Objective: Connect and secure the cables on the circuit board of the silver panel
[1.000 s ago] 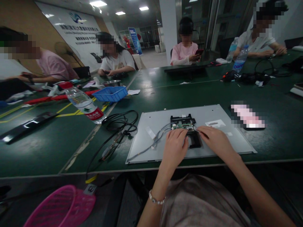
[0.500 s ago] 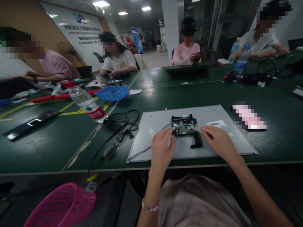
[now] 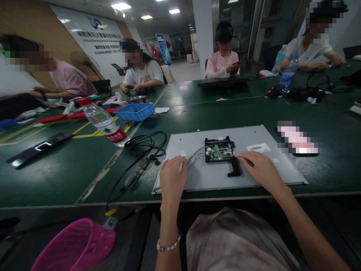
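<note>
A grey-white flat panel (image 3: 197, 180) lies on the table in front of me. On it sits a black plastic bracket (image 3: 234, 167) holding a green circuit board (image 3: 218, 152). A grey cable (image 3: 194, 157) runs from the board's left side to my left hand (image 3: 172, 175), whose fingers are closed on it over the panel's left part. My right hand (image 3: 261, 169) is pinched at the board's right edge, on a small pale piece that I cannot make out. A strip of clear tape (image 3: 183, 154) shows just beyond my left fingertips.
Left of the panel lie a coiled black cable (image 3: 143, 150) and a water bottle (image 3: 105, 124); behind them is a blue tray (image 3: 135, 112). A phone (image 3: 299, 139) lies to the right. Below the table edge is a pink basket (image 3: 81, 244). Several people sit around the table.
My left hand has moved left from the board's left edge, and the grey cable now bends toward it. My right hand has stayed at the board's right edge.
</note>
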`<state>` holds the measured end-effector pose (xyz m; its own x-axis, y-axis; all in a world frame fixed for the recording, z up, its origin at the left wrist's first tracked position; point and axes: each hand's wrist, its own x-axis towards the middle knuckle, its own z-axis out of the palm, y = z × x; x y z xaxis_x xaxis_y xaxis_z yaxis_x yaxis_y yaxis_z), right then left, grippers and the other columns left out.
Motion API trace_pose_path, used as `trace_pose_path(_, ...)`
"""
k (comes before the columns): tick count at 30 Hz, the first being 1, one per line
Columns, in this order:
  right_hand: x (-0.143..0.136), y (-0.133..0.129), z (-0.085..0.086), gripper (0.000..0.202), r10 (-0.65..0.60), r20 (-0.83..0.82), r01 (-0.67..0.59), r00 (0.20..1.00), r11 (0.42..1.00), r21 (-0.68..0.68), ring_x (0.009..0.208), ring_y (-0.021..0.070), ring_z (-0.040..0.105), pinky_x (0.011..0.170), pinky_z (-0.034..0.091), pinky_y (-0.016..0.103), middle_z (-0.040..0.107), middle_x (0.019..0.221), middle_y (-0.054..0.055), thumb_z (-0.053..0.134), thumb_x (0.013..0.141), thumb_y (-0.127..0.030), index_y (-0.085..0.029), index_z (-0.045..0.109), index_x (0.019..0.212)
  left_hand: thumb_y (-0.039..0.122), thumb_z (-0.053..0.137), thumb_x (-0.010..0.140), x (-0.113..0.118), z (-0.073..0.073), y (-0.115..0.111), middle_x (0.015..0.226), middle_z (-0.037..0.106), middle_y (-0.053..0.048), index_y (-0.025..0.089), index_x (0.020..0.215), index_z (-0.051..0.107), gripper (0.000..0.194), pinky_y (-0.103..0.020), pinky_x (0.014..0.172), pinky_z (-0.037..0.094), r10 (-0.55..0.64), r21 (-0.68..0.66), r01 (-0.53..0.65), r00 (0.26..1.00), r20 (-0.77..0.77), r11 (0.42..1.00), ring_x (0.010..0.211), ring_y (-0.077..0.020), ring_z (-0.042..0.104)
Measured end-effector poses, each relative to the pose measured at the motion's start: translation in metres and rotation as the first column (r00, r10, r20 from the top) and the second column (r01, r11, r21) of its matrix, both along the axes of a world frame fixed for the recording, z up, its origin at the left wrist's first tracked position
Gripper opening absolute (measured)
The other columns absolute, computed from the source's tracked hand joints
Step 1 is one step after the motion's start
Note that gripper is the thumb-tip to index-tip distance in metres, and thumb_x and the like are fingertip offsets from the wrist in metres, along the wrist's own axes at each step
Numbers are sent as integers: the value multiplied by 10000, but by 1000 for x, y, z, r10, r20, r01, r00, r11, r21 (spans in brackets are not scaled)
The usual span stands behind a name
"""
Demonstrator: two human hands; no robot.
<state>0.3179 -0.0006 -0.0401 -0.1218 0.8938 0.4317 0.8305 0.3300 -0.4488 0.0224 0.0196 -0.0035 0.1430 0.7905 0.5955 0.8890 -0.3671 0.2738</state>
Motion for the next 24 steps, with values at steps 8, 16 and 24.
trace_pose_path(8, 2, 1, -2, 272, 9, -12, -9, 1000, 1000, 18, 958, 232, 660, 865, 517, 399, 719, 1049, 67, 452, 890, -229, -216, 693, 1015, 209, 529, 884, 30, 0, -22, 977, 728, -41, 224, 887, 661, 133, -462, 996, 379, -17, -109, 6, 995, -95, 994, 981, -231, 649)
trace_pose_path(16, 0, -1, 0, 270, -13, -34, 13, 999, 1000, 14, 985, 230, 650, 896, 506, 396, 715, 1057, 68, 454, 890, -217, -196, 689, 1022, 187, 476, 896, 26, -6, -5, 1049, 704, -80, 185, 1027, 642, 212, -453, 969, 415, 39, -93, -46, 996, -77, 995, 1008, -252, 631)
trace_pose_path(24, 1, -1, 0, 266, -22, -48, 23, 999, 1000, 11, 996, 232, 641, 924, 491, 398, 712, 1065, 70, 463, 887, -212, -181, 685, 1030, 139, 503, 832, 22, -17, 3, 1077, 689, -93, 184, 1031, 628, 240, -367, 898, 485, 39, -173, -52, 996, -77, 984, 1005, -237, 637)
